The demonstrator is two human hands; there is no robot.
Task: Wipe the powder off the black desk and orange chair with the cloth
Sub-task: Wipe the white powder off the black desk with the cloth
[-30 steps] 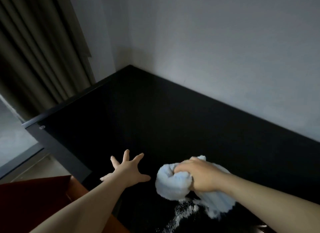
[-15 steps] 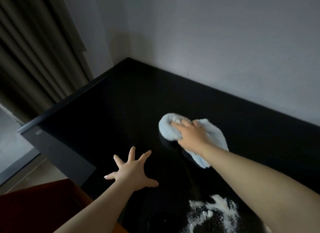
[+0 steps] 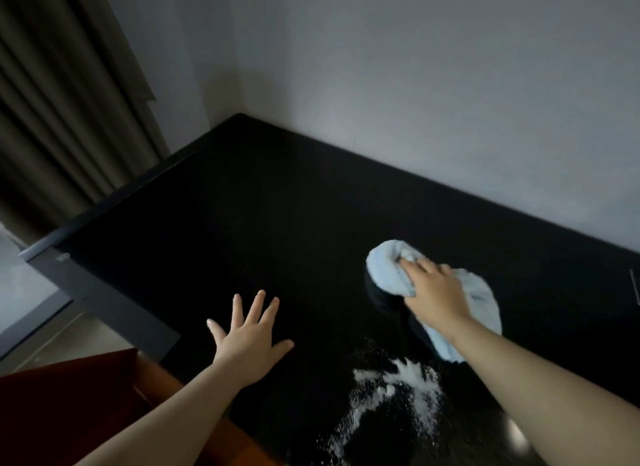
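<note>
So from the head cam, the glossy black desk [image 3: 242, 230] has a messy patch of white powder [image 3: 405, 386] sitting near its front edge. The bunched-up pale blue terry cloth [image 3: 384, 271] is further in on the desk's right half, with the right hand [image 3: 436, 292] on top of it, fingers curled into the folds and gripping it against the desk. The left hand [image 3: 251, 341] is flat on the desk near its front-left edge, fingers spread straight and holding nothing, and the orange chair [image 3: 69, 406] is tucked just below that same edge.
</note>
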